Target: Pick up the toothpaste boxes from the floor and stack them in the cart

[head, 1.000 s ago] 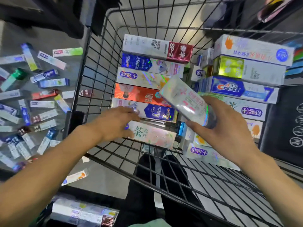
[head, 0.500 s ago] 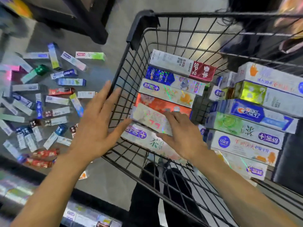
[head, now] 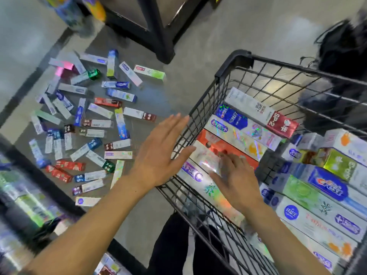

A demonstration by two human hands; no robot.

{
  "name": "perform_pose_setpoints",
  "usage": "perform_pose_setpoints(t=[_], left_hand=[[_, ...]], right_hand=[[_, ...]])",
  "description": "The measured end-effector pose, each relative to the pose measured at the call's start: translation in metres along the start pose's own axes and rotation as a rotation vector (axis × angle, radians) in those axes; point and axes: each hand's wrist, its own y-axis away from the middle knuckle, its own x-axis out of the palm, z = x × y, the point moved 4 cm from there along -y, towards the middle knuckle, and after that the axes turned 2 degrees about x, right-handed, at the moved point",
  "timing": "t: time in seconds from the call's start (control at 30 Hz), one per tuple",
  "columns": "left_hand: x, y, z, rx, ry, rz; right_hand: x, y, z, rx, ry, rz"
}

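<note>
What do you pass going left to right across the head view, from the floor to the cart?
Scattered toothpaste boxes on the floor → left hand → cart side wall → right hand on the left stack → Crest box.

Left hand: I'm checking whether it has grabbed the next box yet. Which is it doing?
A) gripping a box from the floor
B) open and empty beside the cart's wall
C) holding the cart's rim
B: the left hand is spread with straight fingers outside the cart, holding nothing.
</note>
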Motion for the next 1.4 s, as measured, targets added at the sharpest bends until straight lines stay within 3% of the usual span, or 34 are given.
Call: perform_pose_setpoints(t=[0.13,0.27,0.4,0.5,0.73,0.93,1.1,1.23,1.4], left_hand=[[-0.001,0.001,0.001,-0.074,0.010,-0.084],[-0.016,0.005,0.002,-0.173,0.022,-0.294],[-0.054,0.039,0.052,-0.386,0.122,-0.380],[-0.098,0.094,0.130,-0.528,0.049,-0.371],[-0.174,0.270,0.316,-0.850,-0.081,-0.422],[-0.137,0.390,0.412,-0.969,-0.104,-0.495],[-0.047,0.444,0.458,-1.080,0.002,-0.662],[0.056,0.459,0.501,-1.134,0.007,-0.578],[0.178,0.470,0.562,-1.145,-0.096,-0.589]], right_hand=[[-0.048,-0.003,0.028,0.001,-0.084,-0.228],[-0.101,-0.016,0.086,-0.092,-0.061,-0.363],[-0.120,-0.040,0.182,-0.314,0.077,-0.376],[-0.097,-0.062,0.266,-0.458,0.174,-0.319],[0.037,-0.103,0.447,-0.647,0.214,-0.146],[0.181,-0.121,0.517,-0.849,0.217,0.017],[0.300,-0.141,0.518,-0.972,0.262,0.124],[0.405,-0.165,0.484,-1.070,0.279,0.201],[0.533,-0.195,0.432,-1.159,0.340,0.236]])
